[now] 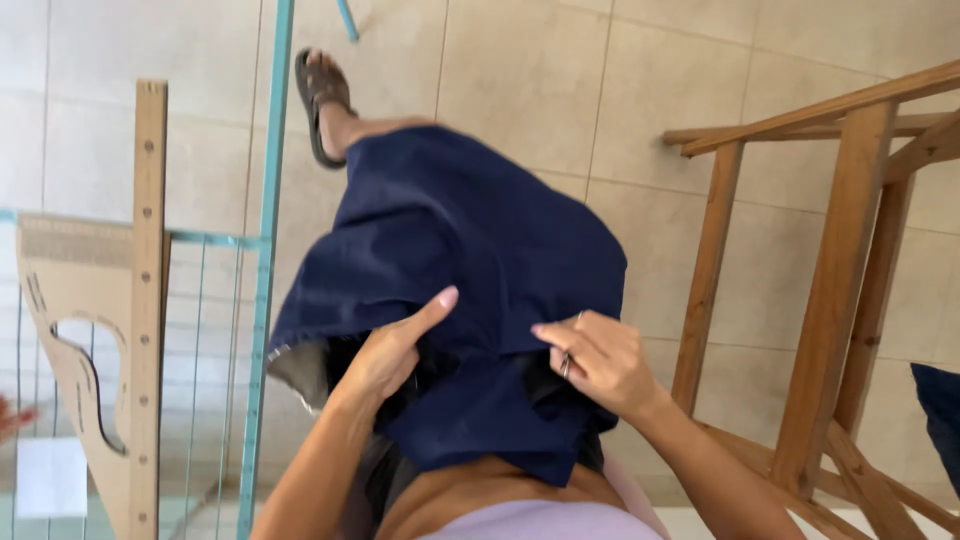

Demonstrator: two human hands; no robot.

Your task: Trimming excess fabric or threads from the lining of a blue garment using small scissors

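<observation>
A dark navy cloth (470, 250) lies bunched over my lap and knee. My left hand (390, 350) grips a fold of it near its lower left, thumb stretched out along the fabric. My right hand (595, 360), with a ring on one finger, pinches the cloth's lower right part. A grey inner layer (300, 370) shows at the cloth's left corner. My sandalled foot (322, 100) rests on the tiled floor beyond the cloth.
A wooden frame (830, 290) with slanted legs stands at the right. At the left are a wooden ruler and curved pattern template (145, 300) on a teal-framed glass table (262, 300). Another dark cloth piece (940, 410) shows at the right edge.
</observation>
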